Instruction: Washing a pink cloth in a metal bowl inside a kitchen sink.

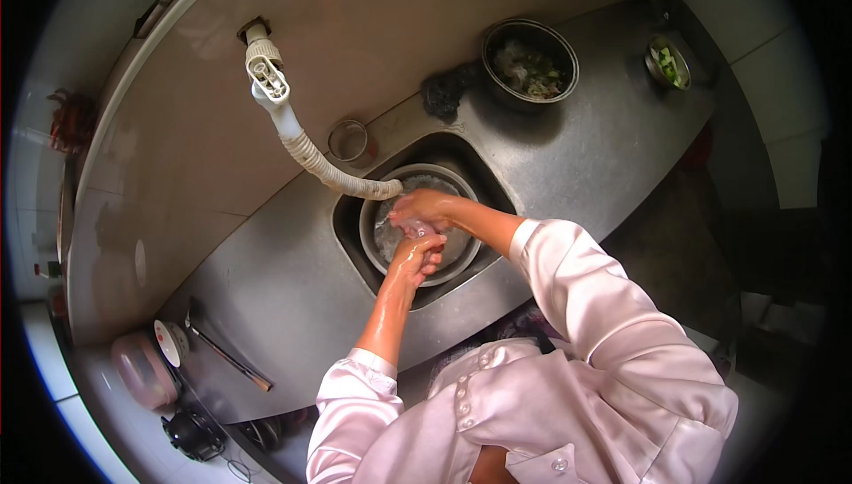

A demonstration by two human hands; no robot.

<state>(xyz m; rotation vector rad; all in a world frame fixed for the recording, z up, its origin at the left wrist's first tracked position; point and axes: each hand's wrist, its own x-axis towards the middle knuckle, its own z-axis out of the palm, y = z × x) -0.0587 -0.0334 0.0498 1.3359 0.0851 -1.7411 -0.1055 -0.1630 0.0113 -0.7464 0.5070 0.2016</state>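
Observation:
Over a round metal basin (471, 254) set in the steel sink (489, 181), both my hands are wet and close together. My left hand (419, 259) has its fingers curled round one end of a slick, pale pink piece that looks like raw meat (421, 228). Just above it, my right hand (425, 208) grips the other part of the piece, covering much of it. Cloudy, bubbly water (388, 244) fills the basin. A ribbed white tap hose (333, 174) ends beside my right hand, over the basin.
A metal pot (569, 85) of food scraps stands behind the sink, beside a dark crumpled bag (442, 93). A glass (348, 141) is near the hose. Farther right sits a small bowl of cut greens (667, 66). A ladle (229, 356) and a white bowl (170, 343) lie left.

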